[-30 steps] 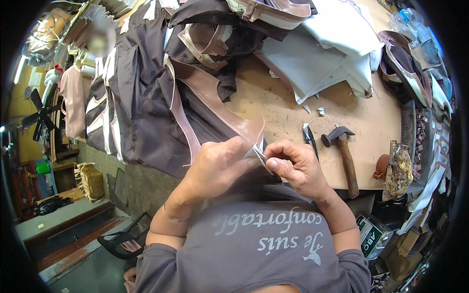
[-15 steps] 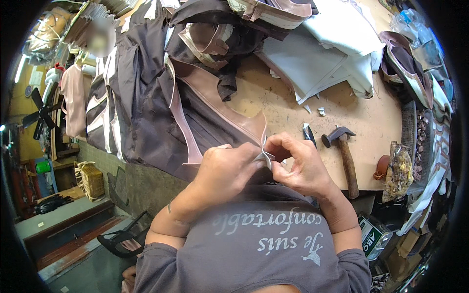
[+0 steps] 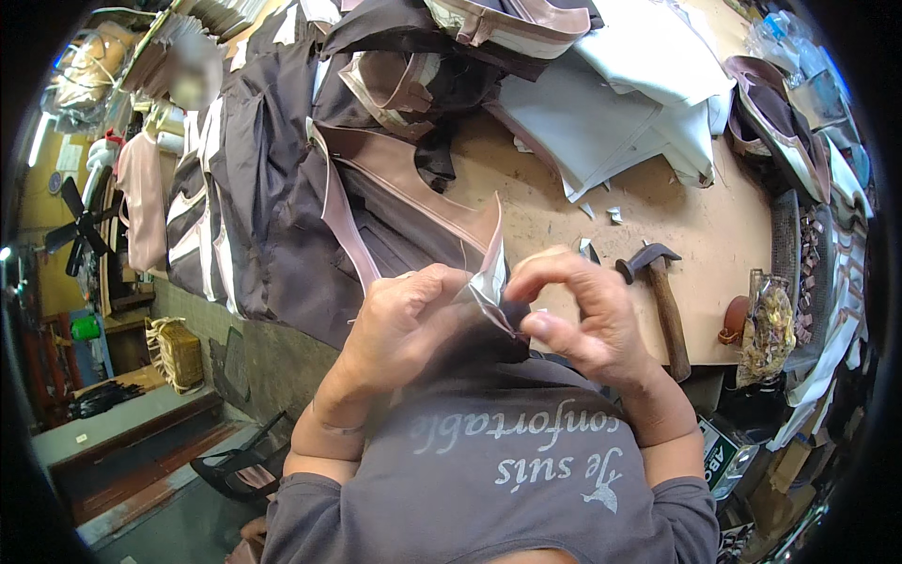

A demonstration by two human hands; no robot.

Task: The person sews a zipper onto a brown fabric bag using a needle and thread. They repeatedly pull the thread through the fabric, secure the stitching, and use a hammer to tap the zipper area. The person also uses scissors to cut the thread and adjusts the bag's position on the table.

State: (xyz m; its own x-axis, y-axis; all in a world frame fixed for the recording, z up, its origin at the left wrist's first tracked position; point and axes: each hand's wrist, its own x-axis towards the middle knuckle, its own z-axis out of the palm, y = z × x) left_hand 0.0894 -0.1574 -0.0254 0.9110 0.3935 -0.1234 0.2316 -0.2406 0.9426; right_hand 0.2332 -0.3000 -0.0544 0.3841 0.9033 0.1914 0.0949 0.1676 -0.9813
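Note:
A dark grey fabric piece (image 3: 263,188) with pink leather trim (image 3: 432,183) stretches from the workbench toward my chest. My left hand (image 3: 404,329) is closed on the trim’s folded white-lined end (image 3: 489,291), pinching it from the left; some fingertips are hidden. My right hand (image 3: 578,315) curls beside that same end, its thumb and forefinger apart with a gap between them. Just beyond it, a small metal tool (image 3: 587,252) is mostly hidden behind the fingers, and a wooden-handled hammer (image 3: 672,320) lies to the right.
White sheets (image 3: 620,113) and trimmed pieces (image 3: 498,28) cover the back of the bench (image 3: 723,244). At right are a mesh tray of scraps (image 3: 803,282), a tape roll (image 3: 736,320) and a plastic bag (image 3: 766,329). A woven basket (image 3: 174,352) and black fan (image 3: 80,226) stand left.
My right thumb and forefinger have moved apart from their pinch at the folded end. My left hand has shifted slightly left, and more of the white-lined end shows between my hands.

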